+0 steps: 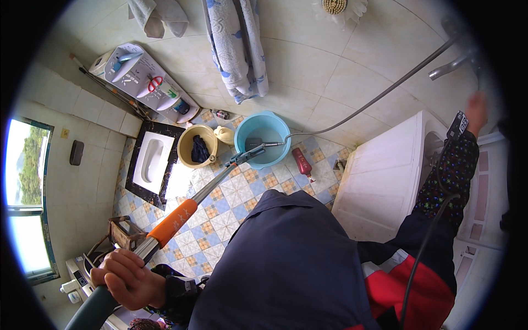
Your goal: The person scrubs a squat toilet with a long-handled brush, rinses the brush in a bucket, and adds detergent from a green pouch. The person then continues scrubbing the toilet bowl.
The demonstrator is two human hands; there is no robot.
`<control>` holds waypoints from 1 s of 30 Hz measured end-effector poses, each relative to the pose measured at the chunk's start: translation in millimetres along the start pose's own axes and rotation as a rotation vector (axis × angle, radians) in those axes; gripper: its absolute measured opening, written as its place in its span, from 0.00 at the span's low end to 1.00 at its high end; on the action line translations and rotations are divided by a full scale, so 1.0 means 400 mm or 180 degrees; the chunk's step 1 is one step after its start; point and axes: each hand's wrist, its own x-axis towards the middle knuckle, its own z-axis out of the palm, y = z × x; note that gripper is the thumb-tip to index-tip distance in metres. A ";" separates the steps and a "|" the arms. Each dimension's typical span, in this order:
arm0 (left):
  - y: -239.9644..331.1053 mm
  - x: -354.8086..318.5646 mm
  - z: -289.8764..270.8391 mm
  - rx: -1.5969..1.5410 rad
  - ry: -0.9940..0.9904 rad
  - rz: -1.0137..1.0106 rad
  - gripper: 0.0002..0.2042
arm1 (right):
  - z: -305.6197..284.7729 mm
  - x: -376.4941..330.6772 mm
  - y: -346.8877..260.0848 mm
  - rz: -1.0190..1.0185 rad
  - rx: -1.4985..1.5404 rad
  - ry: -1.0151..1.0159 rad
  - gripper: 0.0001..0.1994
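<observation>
My left hand (129, 278) is wrapped round the pole of a mop (175, 221) with an orange sleeve. The pole slants away to its metal head (245, 156), which reaches the near rim of a light-blue basin (263, 118) on the floor. A handheld shower head (257, 144) lies in that basin, its grey hose (379, 100) running up to a wall tap (448, 69). Stretched out at the far right, my right hand (476, 114) is beside the tap; its fingers are blurred and partly lost in the dark rim.
Left of the basin stand a tan bucket (181, 148) with dark cloth and a squat toilet (153, 159). A red bottle (301, 161) lies on the tiles. A white bathtub (374, 181) fills the right side; a corner shelf (151, 82) and a hanging towel (234, 49) are beyond.
</observation>
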 end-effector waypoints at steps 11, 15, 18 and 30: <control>0.002 -0.004 -0.003 0.0020 -0.0042 0.0034 0.12 | 0.012 -0.004 -0.014 -0.0001 -0.0105 0.0080 0.12; 0.003 -0.004 0.000 0.0013 -0.0016 0.0023 0.12 | 0.014 -0.003 -0.015 0.0053 -0.0034 0.0028 0.13; 0.005 -0.004 -0.001 0.0015 -0.0003 0.0014 0.12 | 0.012 0.000 -0.012 0.0094 -0.0084 -0.0020 0.13; 0.005 -0.001 -0.003 -0.0051 -0.0036 0.0003 0.12 | 0.023 -0.024 -0.047 0.0311 -0.0246 0.0047 0.16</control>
